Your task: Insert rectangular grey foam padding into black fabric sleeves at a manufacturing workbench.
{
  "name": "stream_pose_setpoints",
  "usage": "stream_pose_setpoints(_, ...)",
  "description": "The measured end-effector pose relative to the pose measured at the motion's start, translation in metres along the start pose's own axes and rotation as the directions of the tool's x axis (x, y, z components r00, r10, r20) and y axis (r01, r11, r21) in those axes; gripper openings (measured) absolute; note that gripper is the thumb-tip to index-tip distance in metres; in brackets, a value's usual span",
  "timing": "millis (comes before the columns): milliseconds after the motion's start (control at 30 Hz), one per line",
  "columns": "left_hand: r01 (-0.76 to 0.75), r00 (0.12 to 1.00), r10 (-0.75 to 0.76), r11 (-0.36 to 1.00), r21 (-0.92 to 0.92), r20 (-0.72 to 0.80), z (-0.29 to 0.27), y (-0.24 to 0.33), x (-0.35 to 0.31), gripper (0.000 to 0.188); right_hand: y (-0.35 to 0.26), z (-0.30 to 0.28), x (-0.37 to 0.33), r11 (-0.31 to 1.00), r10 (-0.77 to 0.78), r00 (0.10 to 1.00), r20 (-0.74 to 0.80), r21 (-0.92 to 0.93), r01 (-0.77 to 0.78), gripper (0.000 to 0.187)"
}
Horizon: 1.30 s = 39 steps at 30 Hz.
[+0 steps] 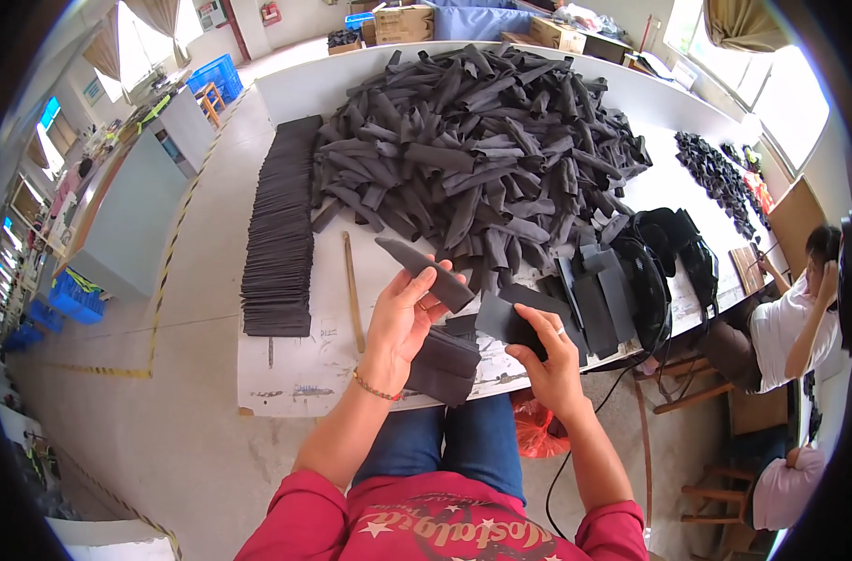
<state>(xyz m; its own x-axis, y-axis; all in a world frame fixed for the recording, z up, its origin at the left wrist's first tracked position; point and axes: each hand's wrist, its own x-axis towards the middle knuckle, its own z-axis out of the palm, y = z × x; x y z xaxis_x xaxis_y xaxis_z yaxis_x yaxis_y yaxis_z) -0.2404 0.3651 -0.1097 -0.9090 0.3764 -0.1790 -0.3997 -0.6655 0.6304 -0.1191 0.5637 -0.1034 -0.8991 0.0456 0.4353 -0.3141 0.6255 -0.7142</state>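
Observation:
My left hand (pixel 405 313) is closed on a dark grey curled fabric piece (pixel 426 273), raised over the table's near edge. Just to its right, my right hand (pixel 549 363) grips a flat, dark, card-like piece (pixel 505 323) between thumb and fingers. The two pieces are close but apart. Below them, at the table's edge, lies a small stack of folded black fabric pieces (pixel 442 366). Beyond my hands rises a large heap of similar curled fabric pieces (pixel 482 150).
A long row of tightly stacked dark pieces (pixel 281 229) lines the table's left side, near a wooden stick (pixel 353 290). Flat black panels (pixel 602 299) and a black bundle with cables (pixel 664 257) lie at right. A seated person (pixel 791 327) works farther right. A red plastic bag (pixel 538 428) hangs below.

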Motion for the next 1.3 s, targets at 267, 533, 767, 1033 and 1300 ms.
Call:
stream_pose_setpoints(267,-0.016,0.999,0.013,0.995,-0.100,-0.035,-0.008,0.004,-0.010,0.020,-0.024,0.010,0.002,0.991,-0.120,0.984,-0.130,-0.080,0.110,0.037)
stream_pose_setpoints(533,0.045,0.998,-0.041,0.996,-0.078,0.047,-0.011,0.002,-0.024,0.023,-0.027,0.015,0.008,0.928,-0.281,0.942,-0.186,-0.302,0.217,0.029)
stream_pose_setpoints(767,0.008,0.998,-0.002,0.995,-0.100,0.057,-0.002,-0.005,-0.038,0.028,-0.027,0.015,0.006,0.866,-0.360,0.907,-0.218,-0.440,0.238,0.031)
stream_pose_setpoints(1033,-0.078,0.996,0.080,0.996,-0.044,0.035,0.006,-0.006,-0.048,0.032,-0.030,0.019,0.004,0.793,-0.438,0.864,-0.249,-0.561,0.240,0.033)
stream_pose_setpoints(1300,-0.059,0.997,0.061,0.997,-0.049,0.039,0.007,-0.009,-0.052,0.034,-0.031,0.023,0.000,0.773,-0.453,0.857,-0.244,-0.586,0.242,0.035)
